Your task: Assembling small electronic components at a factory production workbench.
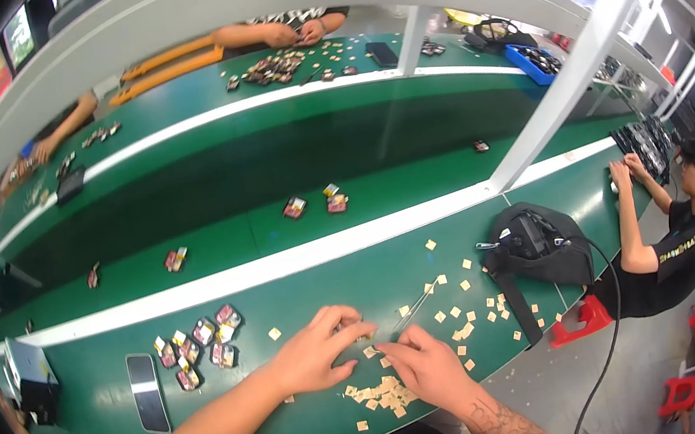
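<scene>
My left hand [318, 350] is curled over the green bench, fingers bent around something small that is mostly hidden. Close to its fingertips, my right hand [429, 368] pinches at a small cream square piece [371, 352]. Just below both hands lies a loose pile of cream square pieces [385, 394], with more scattered to the right. A thin pair of metal tweezers [420, 303] rests on the bench beyond my right hand. Left of my left hand sits a cluster of small black modules [205, 332] with pink and yellow faces.
A smartphone [147, 392] lies at the left. A black bag [536, 247] with a strap stands on the right. Behind the bench, a green conveyor belt [227, 194] carries several modules past a white post [578, 48]. A co-worker [682, 230] sits at the right; others work across the belt.
</scene>
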`<state>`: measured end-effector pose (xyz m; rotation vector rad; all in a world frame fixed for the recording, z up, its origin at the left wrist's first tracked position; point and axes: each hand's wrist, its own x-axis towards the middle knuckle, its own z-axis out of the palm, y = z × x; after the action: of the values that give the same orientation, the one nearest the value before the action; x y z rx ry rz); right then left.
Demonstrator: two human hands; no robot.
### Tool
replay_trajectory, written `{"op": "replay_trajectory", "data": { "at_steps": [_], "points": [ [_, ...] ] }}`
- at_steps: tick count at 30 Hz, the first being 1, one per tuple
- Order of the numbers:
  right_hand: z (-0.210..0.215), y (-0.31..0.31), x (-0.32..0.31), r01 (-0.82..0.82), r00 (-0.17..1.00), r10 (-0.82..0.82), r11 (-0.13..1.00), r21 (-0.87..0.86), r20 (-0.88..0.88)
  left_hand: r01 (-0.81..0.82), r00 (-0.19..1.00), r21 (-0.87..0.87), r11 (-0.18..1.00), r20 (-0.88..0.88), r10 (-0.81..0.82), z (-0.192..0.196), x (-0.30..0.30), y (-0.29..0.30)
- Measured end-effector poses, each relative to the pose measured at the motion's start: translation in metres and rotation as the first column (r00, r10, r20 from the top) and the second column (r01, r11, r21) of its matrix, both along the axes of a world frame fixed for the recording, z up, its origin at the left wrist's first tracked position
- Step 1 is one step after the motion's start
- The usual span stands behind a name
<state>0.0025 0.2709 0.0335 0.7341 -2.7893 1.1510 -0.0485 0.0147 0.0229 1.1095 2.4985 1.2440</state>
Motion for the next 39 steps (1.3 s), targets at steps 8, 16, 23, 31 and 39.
{"op": "replay_trajectory", "data": {
  "at_steps": [8, 16, 23, 31, 39],
  "points": [
    [0.021, -0.024, -0.028, 0.099, 0.994, -0.087, 0.966, 0.239, -0.060, -0.163, 0.974, -0.025, 0.986, -0.164, 0.157, -0.013, -0.009, -0.003],
    [0.028, -0.043, -0.047, 0.056, 0.998, -0.041, 0.883, 0.466, -0.042, -0.201, 0.969, -0.026, 0.979, -0.150, 0.195, -0.015, -0.010, -0.001],
    [0.008, -0.034, -0.041, 0.101, 0.993, -0.109, 0.978, 0.181, 0.035, -0.175, 0.983, -0.031, 0.984, -0.068, 0.172, -0.011, -0.009, -0.005],
    [-0.008, -0.026, -0.020, 0.338, 0.937, -0.303, 0.914, -0.225, 0.177, -0.165, 0.983, -0.051, 0.985, -0.093, 0.160, -0.009, -0.003, -0.006],
    [0.008, -0.023, -0.018, 0.105, 0.994, -0.108, 0.987, 0.123, 0.013, -0.161, 0.971, -0.076, 0.984, -0.188, 0.144, -0.012, 0.000, -0.002]
  ]
}}
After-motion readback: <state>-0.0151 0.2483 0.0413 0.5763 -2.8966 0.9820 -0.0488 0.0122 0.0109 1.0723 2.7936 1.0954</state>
